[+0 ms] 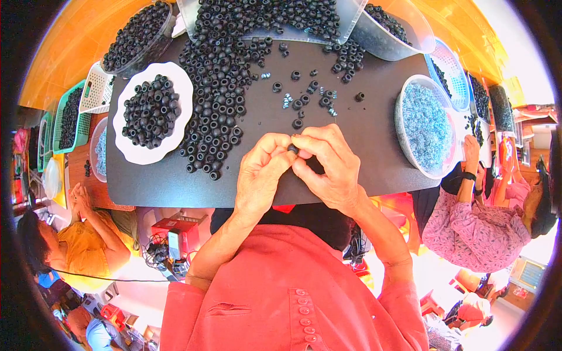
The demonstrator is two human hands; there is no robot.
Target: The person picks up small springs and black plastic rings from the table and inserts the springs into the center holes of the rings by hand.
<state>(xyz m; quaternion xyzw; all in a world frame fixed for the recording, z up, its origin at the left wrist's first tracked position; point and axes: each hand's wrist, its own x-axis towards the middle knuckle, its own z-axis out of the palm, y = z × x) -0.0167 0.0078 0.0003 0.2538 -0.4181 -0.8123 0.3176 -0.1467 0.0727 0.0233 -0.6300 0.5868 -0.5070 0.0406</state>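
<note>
My left hand [261, 167] and my right hand [331, 167] meet over the near part of the dark table, fingertips almost touching. Pinched between them is a small black round piece [292, 148], mostly covered by my fingers. What else my right fingertips hold is too small to make out. Just beyond my hands lie several loose black round pieces with holes [297, 105] and little clusters of light-blue bits [287, 100]. To the left of my hands spreads a large heap of the same black pieces [213, 111].
A white scalloped plate [122, 137] of black pieces stands left. At right is a bowl [404, 126] of light-blue bits. Tubs [386, 52] and a clear bin [351, 14] line the far side. Co-workers sit at left [88, 245] and right [468, 228].
</note>
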